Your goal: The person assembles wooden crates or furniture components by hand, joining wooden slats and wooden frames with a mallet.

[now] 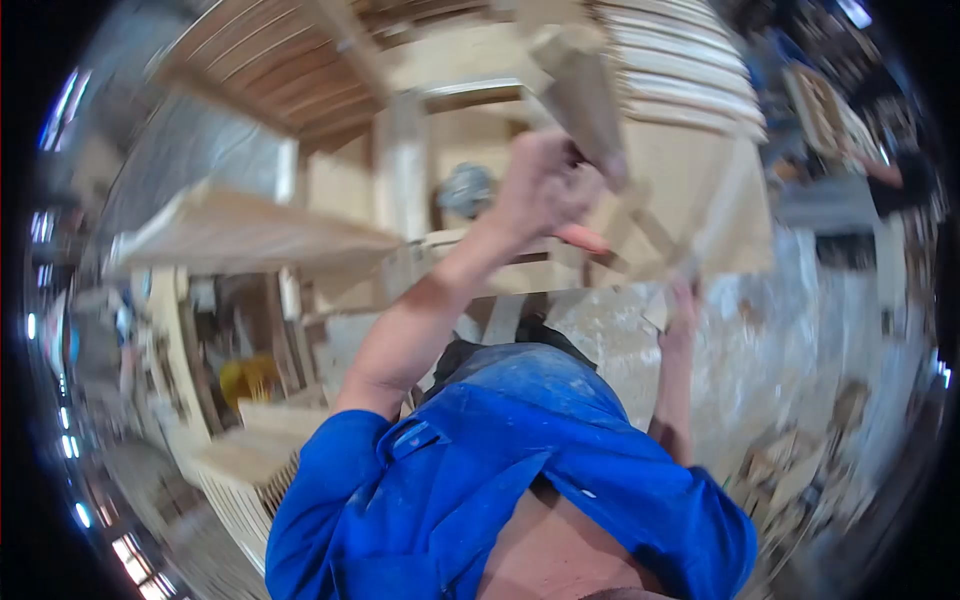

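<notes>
My left hand (555, 185) is raised over the workbench, its fingers wrapped round the lower end of a blurred piece of wood (585, 95). That piece points up and away from me, with a paler far end. Lower and to the right is my right hand (682, 312), smeared by motion, beside the near edge of a light wooden panel (725, 205). Its fingers look closed; a small pale flat piece (656, 313) shows at them, too blurred to name. A faint pale strip runs up from this hand across the panel.
Stacked pale slats (685, 55) lie beyond the panel. A slatted wooden frame (270, 70) stands at upper left, with a board (250, 235) jutting out below it. A grey crumpled bundle (466, 190) sits inside a wooden frame. Wood scraps (800, 470) lie on the floor at right.
</notes>
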`<act>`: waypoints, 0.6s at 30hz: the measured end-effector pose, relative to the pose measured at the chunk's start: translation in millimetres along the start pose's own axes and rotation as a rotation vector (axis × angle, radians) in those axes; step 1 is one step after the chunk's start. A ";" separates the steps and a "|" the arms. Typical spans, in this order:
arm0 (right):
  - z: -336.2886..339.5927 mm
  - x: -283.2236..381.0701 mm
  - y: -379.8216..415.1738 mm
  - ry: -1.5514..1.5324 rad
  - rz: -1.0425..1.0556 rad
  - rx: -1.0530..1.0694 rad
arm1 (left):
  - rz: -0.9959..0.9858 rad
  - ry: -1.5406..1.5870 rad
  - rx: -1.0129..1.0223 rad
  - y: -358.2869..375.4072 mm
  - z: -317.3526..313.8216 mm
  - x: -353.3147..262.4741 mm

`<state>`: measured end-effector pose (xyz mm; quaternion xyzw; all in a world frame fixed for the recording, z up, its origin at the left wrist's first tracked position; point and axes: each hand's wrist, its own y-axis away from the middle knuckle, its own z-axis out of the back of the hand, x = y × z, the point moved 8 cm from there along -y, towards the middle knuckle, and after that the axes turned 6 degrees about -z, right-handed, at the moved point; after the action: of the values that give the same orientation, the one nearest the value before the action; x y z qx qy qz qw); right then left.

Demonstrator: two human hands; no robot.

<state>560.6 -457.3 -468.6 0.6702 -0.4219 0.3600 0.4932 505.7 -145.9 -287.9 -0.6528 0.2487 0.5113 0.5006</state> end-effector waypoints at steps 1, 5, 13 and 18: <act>-2.6 2.9 2.2 0.111 0.079 0.096 | 0.030 -0.002 -0.003 19.2 19.9 -26.4; -47.7 27.5 10.0 0.100 0.190 0.227 | 0.044 -0.284 -0.227 124.5 116.7 -127.2; -148.1 25.6 86.4 0.293 0.422 0.276 | -0.059 -1.059 -0.848 326.7 356.4 -250.5; -303.5 -14.8 198.3 0.321 0.414 0.603 | -0.172 -0.898 -1.023 372.1 443.1 -183.0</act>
<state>352.2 -192.6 -333.8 0.6209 -0.3412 0.6596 0.2512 -55.7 82.5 -258.0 -0.5492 -0.3086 0.7440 0.2226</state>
